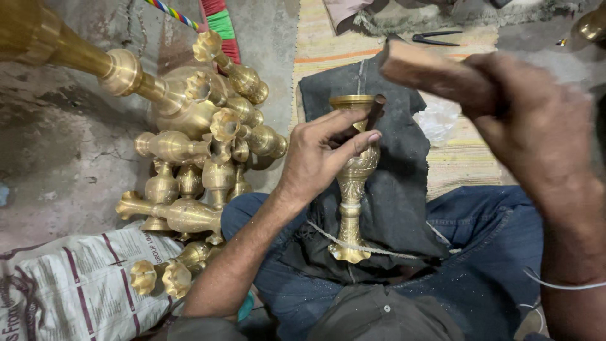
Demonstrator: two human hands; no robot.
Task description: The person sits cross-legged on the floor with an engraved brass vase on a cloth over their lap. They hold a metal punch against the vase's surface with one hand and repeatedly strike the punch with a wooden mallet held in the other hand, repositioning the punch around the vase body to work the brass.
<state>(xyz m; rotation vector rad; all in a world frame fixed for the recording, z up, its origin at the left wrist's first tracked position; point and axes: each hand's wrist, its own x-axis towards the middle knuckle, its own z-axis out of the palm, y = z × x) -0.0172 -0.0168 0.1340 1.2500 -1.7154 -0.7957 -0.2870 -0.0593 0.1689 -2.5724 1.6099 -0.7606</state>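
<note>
An engraved brass vase-shaped piece [351, 189] lies on a dark cloth [398, 189] over my lap, its flared foot toward me. My left hand [319, 155] grips its upper body and pinches a small dark punch [376, 111] against the rim. My right hand [536, 126] is raised at the upper right, closed around a wooden-handled mallet [429, 72] that looks blurred with motion above the piece.
A heap of similar brass pieces [202, 145] lies on the concrete floor at left, one long piece [82, 53] reaching to the top left corner. A printed white sack [76, 284] sits lower left. Black pliers [435, 39] rest on a striped mat [328, 44] beyond.
</note>
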